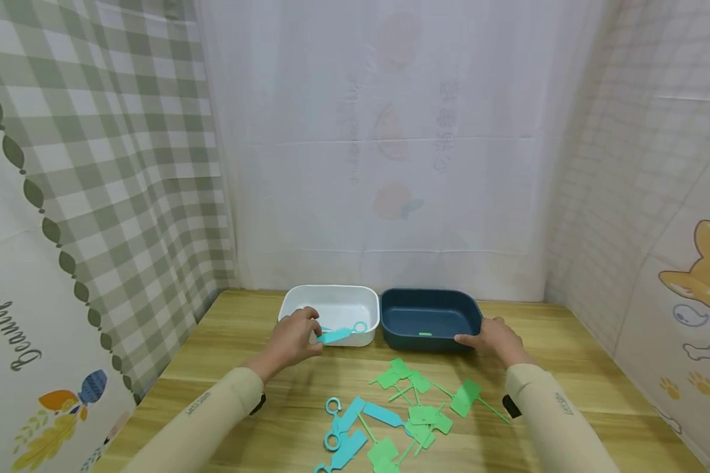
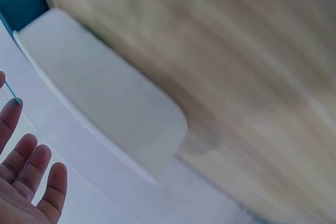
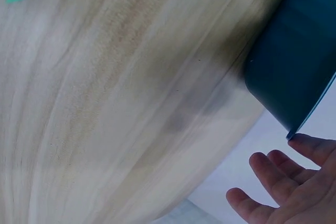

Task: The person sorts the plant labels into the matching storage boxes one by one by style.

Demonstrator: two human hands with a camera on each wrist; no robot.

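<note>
My left hand (image 1: 292,335) pinches a blue tag (image 1: 336,336) by its flat end, its ring pointing right, at the front rim of the white bin (image 1: 361,339). My right hand (image 1: 497,338) rests against the right end of the dark blue bin (image 1: 414,343), touching its rim, the other fingers loose and apart. A bit of green (image 1: 425,334) shows in that bin. Nearer me on the bench (image 1: 576,368), loose blue tags (image 1: 348,449) lie beside and partly among scattered green tags (image 1: 423,415).
</note>
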